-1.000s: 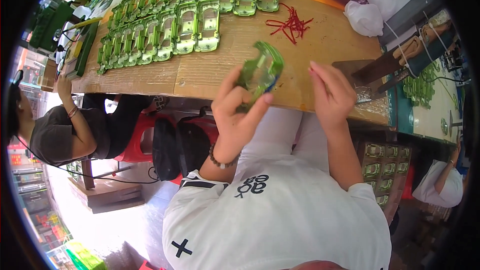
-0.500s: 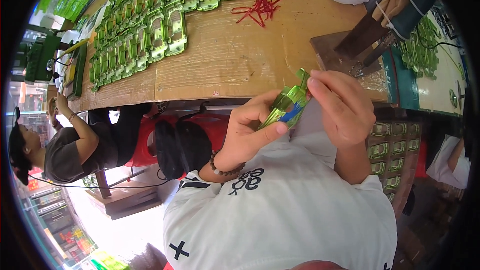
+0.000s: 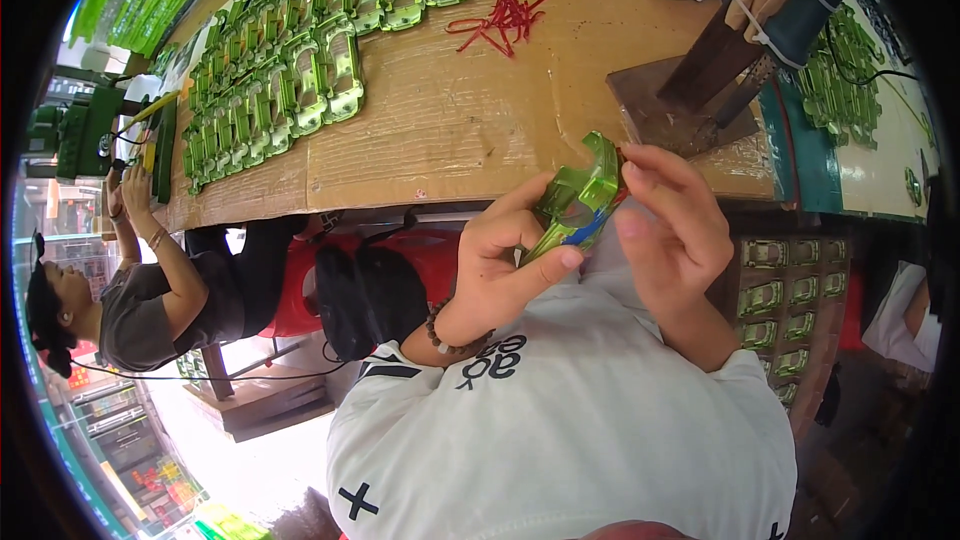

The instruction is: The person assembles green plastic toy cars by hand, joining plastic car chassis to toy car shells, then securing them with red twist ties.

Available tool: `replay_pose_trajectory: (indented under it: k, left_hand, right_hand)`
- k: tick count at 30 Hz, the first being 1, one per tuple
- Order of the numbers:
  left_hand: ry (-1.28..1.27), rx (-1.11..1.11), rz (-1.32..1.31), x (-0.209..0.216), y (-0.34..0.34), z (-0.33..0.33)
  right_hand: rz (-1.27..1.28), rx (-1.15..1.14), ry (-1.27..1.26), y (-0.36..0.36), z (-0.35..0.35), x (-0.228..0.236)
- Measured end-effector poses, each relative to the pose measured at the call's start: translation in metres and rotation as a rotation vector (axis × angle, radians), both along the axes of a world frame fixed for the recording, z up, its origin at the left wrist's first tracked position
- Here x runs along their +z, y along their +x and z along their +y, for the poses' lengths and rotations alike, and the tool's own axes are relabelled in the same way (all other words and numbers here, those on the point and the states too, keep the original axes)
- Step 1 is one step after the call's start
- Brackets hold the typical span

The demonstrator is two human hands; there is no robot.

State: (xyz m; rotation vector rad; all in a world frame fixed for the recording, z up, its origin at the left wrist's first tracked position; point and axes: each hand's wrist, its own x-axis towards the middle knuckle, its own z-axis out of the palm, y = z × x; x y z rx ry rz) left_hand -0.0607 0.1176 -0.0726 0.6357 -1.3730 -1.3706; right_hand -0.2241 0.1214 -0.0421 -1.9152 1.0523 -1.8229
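Note:
My left hand [image 3: 508, 265] is closed round the lower end of a green plastic casing [image 3: 597, 185], with the thumb along its near side. The casing is shiny, has a curved upper end, and shows a blue patch on its side. At its right edge is my right hand [image 3: 680, 225], fingers bent and thumb apart from the index finger. The index fingertip is at the upper right edge of the casing, beside a small reddish spot too small to make out. Whether this finger presses on it cannot be told.
Rows of similar green casings [image 3: 345, 70] lie on the wooden table [image 3: 430, 130]. Beyond are red strips [image 3: 505, 20]; at right stands a brown metal stand [image 3: 690, 90]. A tray of casings [image 3: 765, 295] sits below right. Another person [image 3: 150, 300] works at left.
The casing has turned in my left hand, so its curved end shows more openly. My right thumb has come away from the index finger and dropped lower.

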Motion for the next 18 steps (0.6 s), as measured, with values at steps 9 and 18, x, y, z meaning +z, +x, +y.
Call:
replay_pose_trajectory:
  k: [9,18]
  left_hand:
    - [-0.141,0.065,-0.134,-0.0025,0.0088,-0.0024]
    - [-0.043,-0.028,0.009,-0.0076,0.0052,-0.002]
  right_hand:
    - [-0.353,0.31,0.286,-0.0012,-0.0018,-0.0073]
    - [0.101,0.045,0.036,0.0029,-0.0019,-0.0041]
